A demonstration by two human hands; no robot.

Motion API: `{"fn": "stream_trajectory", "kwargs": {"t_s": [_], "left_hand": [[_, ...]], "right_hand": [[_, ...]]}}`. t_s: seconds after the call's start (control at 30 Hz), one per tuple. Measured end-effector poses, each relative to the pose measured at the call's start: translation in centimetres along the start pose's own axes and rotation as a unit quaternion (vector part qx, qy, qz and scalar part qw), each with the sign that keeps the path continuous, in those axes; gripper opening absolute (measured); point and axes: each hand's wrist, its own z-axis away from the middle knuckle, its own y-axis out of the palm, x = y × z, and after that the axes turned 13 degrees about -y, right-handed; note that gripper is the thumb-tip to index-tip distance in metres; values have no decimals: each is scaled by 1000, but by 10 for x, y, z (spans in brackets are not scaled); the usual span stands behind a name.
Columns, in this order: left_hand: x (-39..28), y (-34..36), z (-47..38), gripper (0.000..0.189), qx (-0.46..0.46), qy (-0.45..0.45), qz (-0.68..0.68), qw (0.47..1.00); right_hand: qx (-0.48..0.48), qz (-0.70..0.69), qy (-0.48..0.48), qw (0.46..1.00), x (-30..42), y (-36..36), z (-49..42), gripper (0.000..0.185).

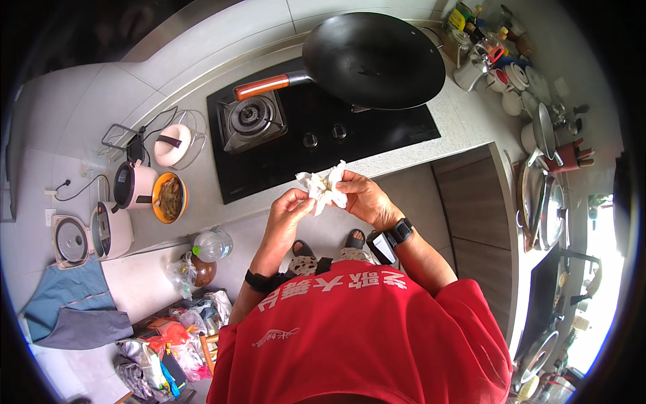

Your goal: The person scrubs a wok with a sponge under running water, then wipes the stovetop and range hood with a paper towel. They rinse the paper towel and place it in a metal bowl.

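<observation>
A crumpled white tissue [323, 188], perhaps a thin cloth, is pinched between both hands just in front of the counter's front edge. My left hand [287, 214] grips its lower left side with thumb and forefinger. On its right side, my right hand [367, 199] holds it, the thumb lying across the folds. Small yellowish spots show in the middle of the crumple. Just beyond the hands lies a black glass gas hob [282, 161]. A large black wok [373, 60] rests over its right burner, the wooden handle [262, 87] pointing left. The left burner [250, 116] is uncovered.
Left on the counter are an orange-rimmed bowl of food [170, 198], a pink pot [135, 186], a pale lid [172, 145] and an open rice cooker [112, 230]. Bottles and jars [474, 35] crowd the back right corner. A plastic bottle [214, 245] stands below the counter's left part.
</observation>
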Motion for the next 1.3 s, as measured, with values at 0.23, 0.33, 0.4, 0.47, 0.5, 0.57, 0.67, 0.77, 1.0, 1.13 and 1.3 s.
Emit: {"fn": "stream_trajectory", "kwargs": {"t_s": [0.23, 0.33, 0.4, 0.47, 0.5, 0.57, 0.67, 0.77, 1.0, 1.13, 1.3], "left_hand": [[-7, 10, -5, 4, -28, 25, 20, 999], [-12, 4, -13, 10, -14, 36, -45, 998], [-14, -2, -19, 14, -21, 59, -95, 994], [-18, -15, -23, 24, -9, 59, -103, 993], [-22, -24, -25, 26, -5, 66, -114, 991], [-31, -42, -25, 32, 5, 48, -134, 990], [-49, -66, -13, 30, 14, 27, -136, 990], [-76, -87, -11, 32, 68, 106, -109, 986], [-93, -150, -5, 32, -12, 75, -1, 997], [-79, -149, 6, 33, -69, 62, 14, 996], [-67, -109, 17, 28, -169, 67, -53, 982]], "right_hand": [[-73, 183, -31, 980, 1, -7, 2, 23], [-66, 283, -41, 956, -7, 8, -4, 25], [-41, 277, -31, 960, -12, 20, -8, 28], [-9, 148, -21, 989, -17, 32, -14, 32], [1, 162, -21, 987, -19, 38, -17, 32], [42, 167, -25, 985, -22, 50, -25, 32], [25, 293, -32, 955, -24, 71, -43, 21], [-24, 419, -105, 901, -5, 96, -62, 11], [-131, 357, -515, 768, 196, 153, -112, 16], [-149, 312, -658, 669, 349, 175, -127, 15], [-293, 245, -799, 465, 511, 189, -138, 26]]}}
